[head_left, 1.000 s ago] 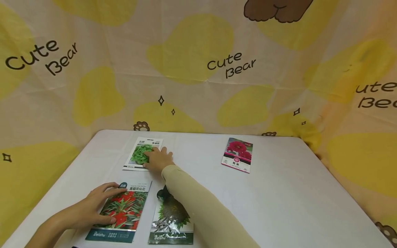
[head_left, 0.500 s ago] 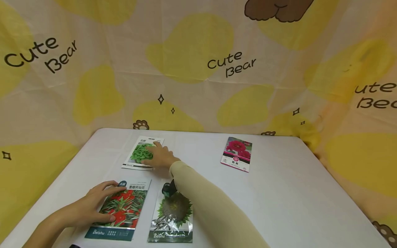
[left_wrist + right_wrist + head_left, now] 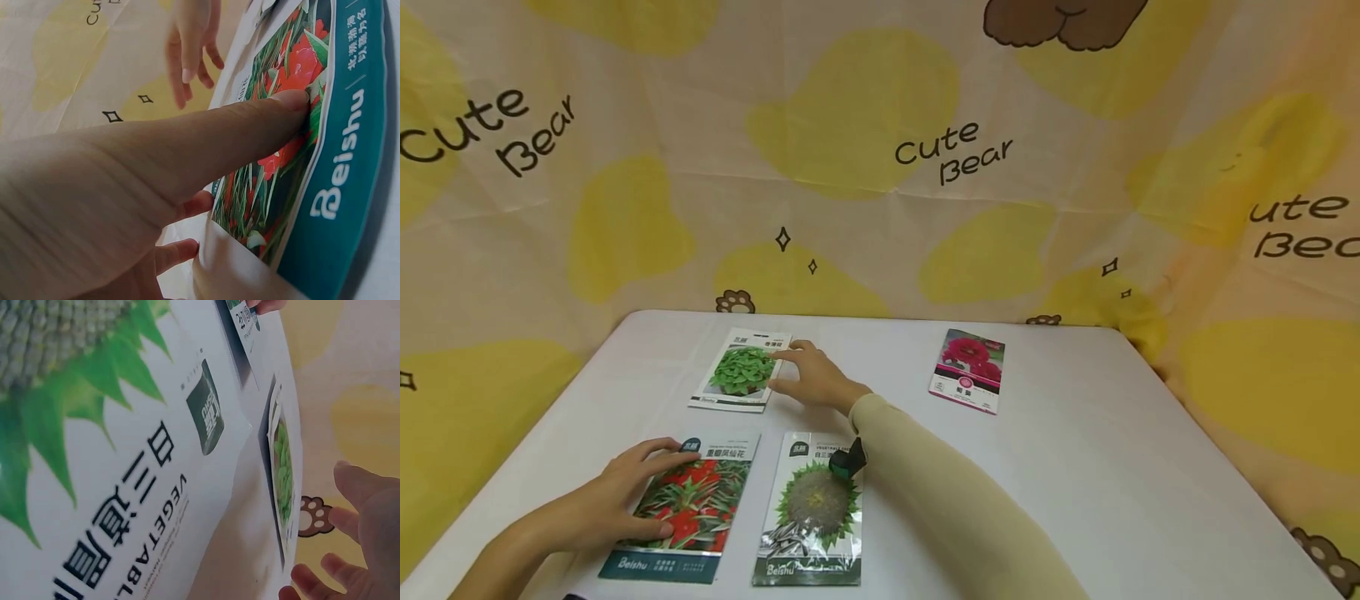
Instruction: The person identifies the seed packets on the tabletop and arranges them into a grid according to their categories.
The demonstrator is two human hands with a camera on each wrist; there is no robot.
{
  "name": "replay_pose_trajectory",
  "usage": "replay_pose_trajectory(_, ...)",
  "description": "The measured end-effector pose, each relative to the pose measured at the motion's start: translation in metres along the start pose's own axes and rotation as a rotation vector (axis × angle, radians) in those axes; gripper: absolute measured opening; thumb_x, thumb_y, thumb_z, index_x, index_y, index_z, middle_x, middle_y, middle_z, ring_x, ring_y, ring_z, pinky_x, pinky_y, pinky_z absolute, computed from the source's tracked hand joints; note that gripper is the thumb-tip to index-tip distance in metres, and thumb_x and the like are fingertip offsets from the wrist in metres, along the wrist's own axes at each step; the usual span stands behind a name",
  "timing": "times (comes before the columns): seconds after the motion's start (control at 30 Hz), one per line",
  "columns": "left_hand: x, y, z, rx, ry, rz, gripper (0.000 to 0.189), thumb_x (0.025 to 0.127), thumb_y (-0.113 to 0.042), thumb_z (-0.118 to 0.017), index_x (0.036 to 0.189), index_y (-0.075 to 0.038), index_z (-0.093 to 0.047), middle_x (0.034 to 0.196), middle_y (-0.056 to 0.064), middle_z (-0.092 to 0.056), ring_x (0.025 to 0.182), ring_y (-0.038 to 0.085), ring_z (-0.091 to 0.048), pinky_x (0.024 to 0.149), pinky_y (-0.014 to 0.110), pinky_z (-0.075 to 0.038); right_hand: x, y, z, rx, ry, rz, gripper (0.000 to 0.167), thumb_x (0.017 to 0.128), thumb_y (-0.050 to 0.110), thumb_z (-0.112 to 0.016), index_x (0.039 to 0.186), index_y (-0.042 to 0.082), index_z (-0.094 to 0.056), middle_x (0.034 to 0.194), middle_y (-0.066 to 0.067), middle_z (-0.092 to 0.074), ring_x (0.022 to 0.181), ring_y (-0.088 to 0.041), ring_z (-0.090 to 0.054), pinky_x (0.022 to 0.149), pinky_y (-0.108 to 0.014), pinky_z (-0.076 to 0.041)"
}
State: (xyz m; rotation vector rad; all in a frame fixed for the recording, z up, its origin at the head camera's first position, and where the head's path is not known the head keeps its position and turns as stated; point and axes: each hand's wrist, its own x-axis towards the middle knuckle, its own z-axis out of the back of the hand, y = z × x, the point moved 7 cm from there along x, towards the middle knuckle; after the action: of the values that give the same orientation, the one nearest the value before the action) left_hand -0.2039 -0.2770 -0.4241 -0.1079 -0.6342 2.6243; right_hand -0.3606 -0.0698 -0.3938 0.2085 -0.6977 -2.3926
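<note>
My left hand (image 3: 598,504) rests on a seed packet with red flowers (image 3: 700,492) at the table's front left. In the left wrist view its thumb (image 3: 250,122) lies straight across the printed flowers, the fingers along the packet's other edge. Farther back is a white seed packet with green leaves (image 3: 741,372), lying flat. My right hand (image 3: 816,379) is at that packet's right edge, fingers loosely bent and holding nothing. Under the right wrist's dark strap (image 3: 848,460) lies a sunflower seed packet (image 3: 816,508), fully on the table.
A seed packet with pink flowers (image 3: 967,371) lies alone at the back right. All the packets are on a white table (image 3: 1075,483). Behind it hangs a yellow-patterned cloth (image 3: 850,117) printed with "Cute Bear".
My right hand has drawn back to the right, off the green-leaf packet, uncovering more of it and the top of the sunflower packet. My left hand keeps its place on the red-flower packet.
</note>
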Motion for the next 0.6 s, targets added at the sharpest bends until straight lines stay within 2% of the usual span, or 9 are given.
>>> replay_pose_trajectory(0.13, 0.001, 0.0, -0.002, 0.017, -0.011, -0.024, 0.075, 0.074, -0.042, -0.087, 0.139, -0.021, -0.058, 0.138, 0.015, -0.048, 0.122, 0.04, -0.045, 0.089, 0.062, -0.041, -0.006, -0.002, 0.001, 0.008, 0.005, 0.026, 0.054, 0.102, 0.041, -0.057, 0.151, 0.019, -0.049, 0.162, -0.015, -0.033, 0.149, -0.032, -0.037, 0.118, -0.048, -0.037)
replay_pose_trajectory(0.23, 0.001, 0.002, -0.004, 0.009, 0.014, -0.009, 0.074, 0.075, -0.04, -0.086, 0.141, -0.022, -0.057, 0.14, 0.016, -0.046, 0.123, 0.041, -0.044, 0.089, 0.065, -0.042, -0.013, 0.0, 0.004, 0.033, 0.006, 0.06, 0.053, 0.103, 0.039, -0.057, 0.15, 0.017, -0.049, 0.161, -0.016, -0.034, 0.15, -0.031, -0.036, 0.119, -0.048, -0.036)
replay_pose_trajectory(0.37, 0.001, 0.004, -0.004, 0.004, 0.008, -0.007, 0.074, 0.075, -0.04, -0.087, 0.14, -0.021, -0.057, 0.14, 0.017, -0.046, 0.123, 0.043, -0.044, 0.088, 0.068, -0.042, -0.025, 0.005, 0.007, 0.093, 0.011, 0.098, 0.053, 0.103, 0.035, -0.057, 0.151, 0.015, -0.047, 0.161, -0.017, -0.034, 0.15, -0.03, -0.036, 0.118, -0.049, -0.036)
replay_pose_trajectory(0.6, 0.002, 0.003, -0.001, 0.019, -0.03, -0.042, 0.075, 0.073, -0.04, -0.088, 0.139, -0.021, -0.058, 0.138, 0.016, -0.048, 0.122, 0.043, -0.045, 0.086, 0.068, -0.042, -0.049, 0.004, 0.011, 0.194, 0.003, 0.104, 0.053, 0.103, 0.038, -0.057, 0.152, 0.019, -0.047, 0.162, -0.014, -0.033, 0.142, -0.03, -0.046, 0.113, -0.045, -0.043)
